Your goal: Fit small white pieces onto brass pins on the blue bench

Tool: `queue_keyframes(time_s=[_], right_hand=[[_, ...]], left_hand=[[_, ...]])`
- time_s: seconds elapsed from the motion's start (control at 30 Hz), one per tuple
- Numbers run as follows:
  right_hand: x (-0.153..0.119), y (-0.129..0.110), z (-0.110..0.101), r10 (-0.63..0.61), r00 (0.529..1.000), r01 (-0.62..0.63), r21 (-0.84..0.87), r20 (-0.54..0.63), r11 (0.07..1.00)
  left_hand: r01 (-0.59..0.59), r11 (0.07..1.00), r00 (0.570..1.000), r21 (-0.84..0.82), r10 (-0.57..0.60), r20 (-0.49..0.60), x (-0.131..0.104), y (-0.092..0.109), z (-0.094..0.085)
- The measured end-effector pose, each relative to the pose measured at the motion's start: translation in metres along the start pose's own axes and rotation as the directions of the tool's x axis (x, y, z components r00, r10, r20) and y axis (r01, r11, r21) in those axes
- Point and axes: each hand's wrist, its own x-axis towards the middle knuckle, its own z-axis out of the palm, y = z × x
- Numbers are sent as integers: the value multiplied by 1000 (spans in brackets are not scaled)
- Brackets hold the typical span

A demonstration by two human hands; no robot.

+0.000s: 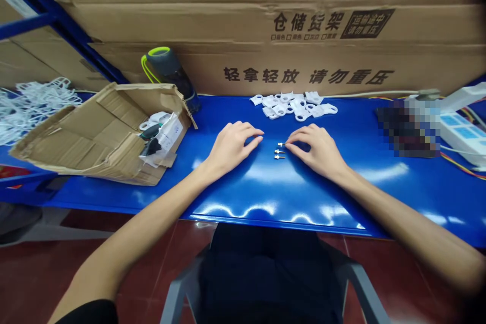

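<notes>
Right grip (321,152) pinches the farthest small metal pin (281,145) of three on a blue table (261,182); left grip (231,146) half-open, empty.

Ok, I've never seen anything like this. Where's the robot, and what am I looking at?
There's no robot here, just a person's two bare hands. The one picture comes from a camera worn on their head, looking forward and down at a blue table.

The left hand rests there with nothing visible in its grasp. The right hand has its fingertips at the end of the farthest of three small metal pieces; whether it's gripped is too small to tell.

Beyond them lies a pile of white pieces with holes. To the left are an open cardboard box and, behind it, a dark bottle.
</notes>
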Motion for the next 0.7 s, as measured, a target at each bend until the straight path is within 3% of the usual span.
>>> queue_keyframes(time_s=[0.53, 0.7], right_hand=[[4, -2, 5, -10, 997, 12, -33, 71, 999], [3, -2, 2, -26, 996, 29, -29, 89, 999]], left_hand=[[-107, 994, 987, 2, 106, 123, 0, -2, 7], [-84, 995, 989, 45, 78, 129, 1, -2, 4]])
